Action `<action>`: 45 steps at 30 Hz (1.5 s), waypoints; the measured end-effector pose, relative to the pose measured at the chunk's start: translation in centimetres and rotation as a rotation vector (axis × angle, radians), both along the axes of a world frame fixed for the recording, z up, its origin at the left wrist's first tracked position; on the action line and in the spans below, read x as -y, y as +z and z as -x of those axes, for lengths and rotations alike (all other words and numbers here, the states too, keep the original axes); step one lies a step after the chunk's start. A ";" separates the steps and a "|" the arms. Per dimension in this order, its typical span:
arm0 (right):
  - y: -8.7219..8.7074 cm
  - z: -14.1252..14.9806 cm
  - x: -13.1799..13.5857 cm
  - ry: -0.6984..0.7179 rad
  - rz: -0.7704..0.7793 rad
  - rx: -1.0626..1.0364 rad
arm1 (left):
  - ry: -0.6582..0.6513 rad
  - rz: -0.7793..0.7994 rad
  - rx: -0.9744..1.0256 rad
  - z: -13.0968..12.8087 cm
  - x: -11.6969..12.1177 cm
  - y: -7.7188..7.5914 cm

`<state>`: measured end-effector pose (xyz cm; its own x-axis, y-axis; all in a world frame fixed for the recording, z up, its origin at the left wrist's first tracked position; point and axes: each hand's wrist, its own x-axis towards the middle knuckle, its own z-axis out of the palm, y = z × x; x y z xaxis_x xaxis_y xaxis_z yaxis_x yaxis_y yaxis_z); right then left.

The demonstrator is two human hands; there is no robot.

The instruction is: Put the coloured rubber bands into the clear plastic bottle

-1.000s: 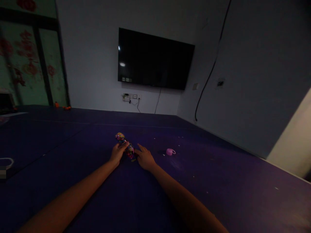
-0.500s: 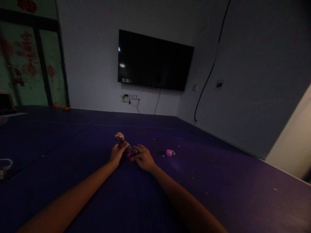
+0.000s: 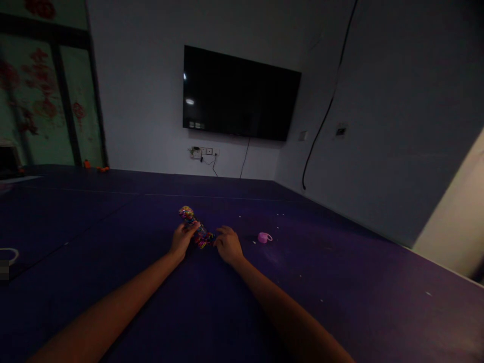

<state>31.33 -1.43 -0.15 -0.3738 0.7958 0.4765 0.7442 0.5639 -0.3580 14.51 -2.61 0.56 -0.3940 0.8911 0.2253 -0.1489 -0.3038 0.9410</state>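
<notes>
A clear, bulging bottle [image 3: 200, 231] full of many-coloured small pieces lies tilted over the purple floor, its rounded end pointing away to the left. My left hand [image 3: 182, 239] is closed round its middle, thumb on top. Beside the near right end of the bottle is my right hand [image 3: 229, 245], its fingers curled in toward the coloured pieces. What those fingertips pinch, if anything, is too small and dark to make out. A pink cap with a loop [image 3: 262, 237] sits on the floor to the right of my right hand.
Small white scraps [image 3: 278, 215] are scattered on the purple mat floor [image 3: 151, 302]. A white ring-shaped handle [image 3: 14, 254] shows at the left edge. Orange objects [image 3: 102, 169] lie by the glass door. A television [image 3: 242, 96] hangs on the far wall.
My right hand has drawn slightly right, off the near end of the bottle, and its fingers are more curled. My left hand and the bottle have hardly moved.
</notes>
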 end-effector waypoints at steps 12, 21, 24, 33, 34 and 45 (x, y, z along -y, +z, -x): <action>-0.5 0.3 0.2 0.150 -0.046 0.209 | -0.085 -0.035 -0.035 0.2 -0.3 -0.2; -1.0 2.5 -1.5 0.147 -0.023 0.238 | -0.153 -0.059 -0.036 -0.4 -0.4 -0.2; -1.1 2.7 -1.8 0.149 -0.023 0.241 | -0.148 -0.046 -0.030 -0.4 -0.3 -0.1; -1.0 2.4 -1.5 0.134 0.039 0.232 | -0.035 -0.036 -0.012 -0.1 -0.4 -0.5; -0.9 2.3 -1.4 0.132 0.051 0.228 | -0.025 -0.037 -0.012 0.0 -0.4 -0.5; -0.3 2.1 -0.3 0.084 0.101 0.240 | -0.016 -0.038 -0.020 -0.1 -0.1 -0.2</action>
<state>29.23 -1.12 -0.41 -0.5332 0.7962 0.2861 0.7668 0.5977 -0.2342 14.65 -2.54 0.38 -0.3749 0.8879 0.2665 -0.1357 -0.3370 0.9317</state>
